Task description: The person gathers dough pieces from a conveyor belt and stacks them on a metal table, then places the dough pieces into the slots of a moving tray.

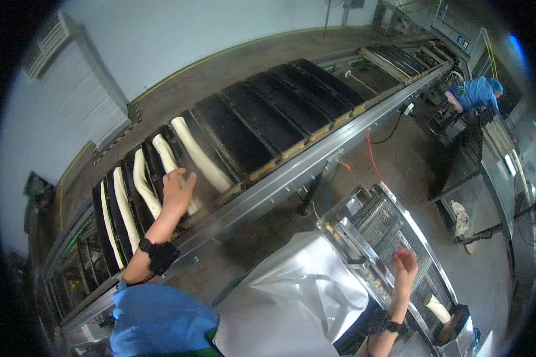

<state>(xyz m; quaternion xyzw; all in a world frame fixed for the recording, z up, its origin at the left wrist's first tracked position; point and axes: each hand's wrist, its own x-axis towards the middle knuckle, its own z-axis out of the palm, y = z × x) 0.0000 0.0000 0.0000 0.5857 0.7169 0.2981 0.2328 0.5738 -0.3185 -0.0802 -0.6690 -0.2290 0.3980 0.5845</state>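
Long pale dough-like strips lie in dark trays on a long conveyor. My left hand is over one of these strips, fingers spread and apart, close to its near end. Whether it touches the strip cannot be told. To the right, my right hand hangs over a metal mesh belt, its fingers curled; what they hold, if anything, is hidden. A short pale piece lies at the lower end of the mesh belt.
Bare dark trays continue along the conveyor. A metal rail edges its near side. A co-worker in blue bends at the far right beside a metal table. A red cord hangs between the conveyors.
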